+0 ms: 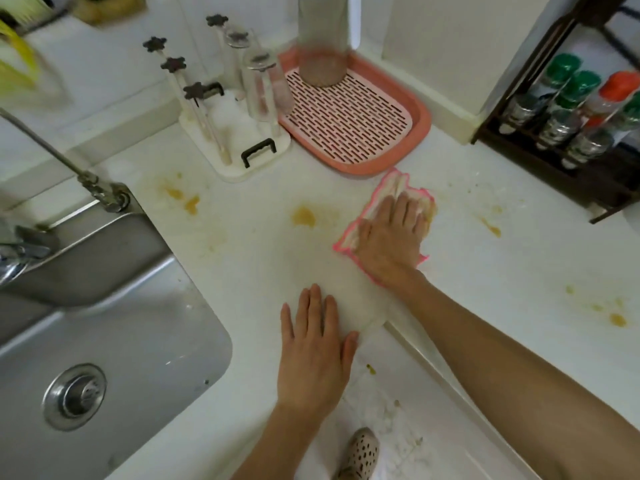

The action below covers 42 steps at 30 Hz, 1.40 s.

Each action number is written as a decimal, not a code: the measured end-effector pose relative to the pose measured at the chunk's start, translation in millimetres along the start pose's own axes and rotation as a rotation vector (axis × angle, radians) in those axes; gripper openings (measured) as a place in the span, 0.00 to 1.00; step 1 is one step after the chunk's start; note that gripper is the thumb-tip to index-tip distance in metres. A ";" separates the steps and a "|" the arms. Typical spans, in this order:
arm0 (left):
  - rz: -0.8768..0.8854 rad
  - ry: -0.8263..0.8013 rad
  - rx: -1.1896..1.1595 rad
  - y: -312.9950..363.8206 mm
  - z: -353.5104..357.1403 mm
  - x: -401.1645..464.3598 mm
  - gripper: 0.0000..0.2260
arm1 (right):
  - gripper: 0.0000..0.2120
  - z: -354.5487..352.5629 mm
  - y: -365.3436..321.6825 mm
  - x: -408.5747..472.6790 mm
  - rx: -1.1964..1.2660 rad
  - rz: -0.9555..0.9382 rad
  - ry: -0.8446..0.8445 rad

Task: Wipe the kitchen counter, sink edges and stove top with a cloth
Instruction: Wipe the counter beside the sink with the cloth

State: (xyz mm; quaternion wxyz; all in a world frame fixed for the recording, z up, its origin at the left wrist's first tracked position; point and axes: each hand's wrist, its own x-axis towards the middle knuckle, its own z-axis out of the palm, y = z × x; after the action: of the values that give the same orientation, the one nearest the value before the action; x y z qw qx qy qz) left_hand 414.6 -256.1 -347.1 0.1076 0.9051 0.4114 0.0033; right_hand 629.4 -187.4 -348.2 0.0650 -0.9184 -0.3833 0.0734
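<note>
Hands flat: right hand (389,237) presses cloth (377,216) onto counter (502,271); left hand (313,344) empty, resting near sink (194,320).

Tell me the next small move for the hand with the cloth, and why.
Probably slide the right hand, pressed flat on the pink-edged cloth, leftward to the orange stain just beside it. That smear is the nearest one and lies uncovered on the counter. The left hand rests flat near the counter's front edge, clear of that path.
</note>
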 end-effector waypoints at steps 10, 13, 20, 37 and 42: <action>-0.007 0.169 -0.192 -13.7 6.4 -2.6 0.21 | 0.35 29.1 -131.7 -45.2 -0.008 -0.613 -0.140; -0.080 0.323 -0.255 -18.3 0.2 -2.0 0.16 | 0.33 24.0 -119.1 -42.6 -0.029 -0.809 -0.152; -0.183 0.616 -0.162 -70.5 -7.9 -45.4 0.13 | 0.30 27.2 -77.3 -96.8 -0.014 -0.936 -0.036; -0.184 0.333 -0.211 -158.8 -40.3 4.2 0.20 | 0.31 42.2 -169.0 -97.8 -0.017 -0.689 -0.016; -0.304 0.266 -0.100 -192.3 -57.2 50.7 0.25 | 0.34 54.9 -227.3 -44.0 -0.042 -0.782 -0.027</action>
State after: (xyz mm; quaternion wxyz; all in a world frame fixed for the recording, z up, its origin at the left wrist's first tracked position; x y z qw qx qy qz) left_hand 299.6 -84.5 -333.3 0.0963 0.8176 0.5532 0.1270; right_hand 430.8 -56.7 -358.4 0.0642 -0.7031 -0.7066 0.0475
